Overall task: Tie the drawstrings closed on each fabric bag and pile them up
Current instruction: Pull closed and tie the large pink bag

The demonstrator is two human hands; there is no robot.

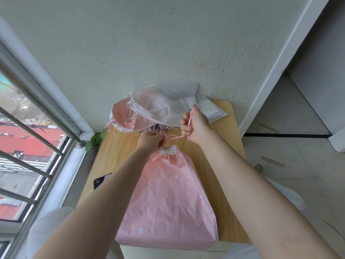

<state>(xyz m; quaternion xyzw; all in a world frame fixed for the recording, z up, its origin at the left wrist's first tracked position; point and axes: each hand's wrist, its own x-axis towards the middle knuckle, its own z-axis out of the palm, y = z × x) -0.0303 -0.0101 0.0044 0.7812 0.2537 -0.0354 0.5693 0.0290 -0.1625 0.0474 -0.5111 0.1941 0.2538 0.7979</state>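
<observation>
The right hand (194, 124) has its fingers curled round a thin pink drawstring cord (176, 137), which loops over the hand and runs taut down toward the bag's neck. The left hand (151, 142) pinches the cord's other part right at the knot, just above the gathered white mouth (168, 151) of the pale pink, white-dotted fabric drawstring bag (168, 199).

To finish this tie well, the left hand should probably pin the crossing against the neck while the right draws outward and level (a pull upward would likely lift the bag and loosen the gathers).

The bag lies flat on the light wooden counter (229, 146), its long axis running from the near edge toward the wall, mouth pointing away from the person and its wide bottom overhanging the near edge.

Beyond it, against the wall, a heap of pink and sheer white bags (155, 109) sits, with a dark phone (101, 180) at the counter's left edge.
</observation>
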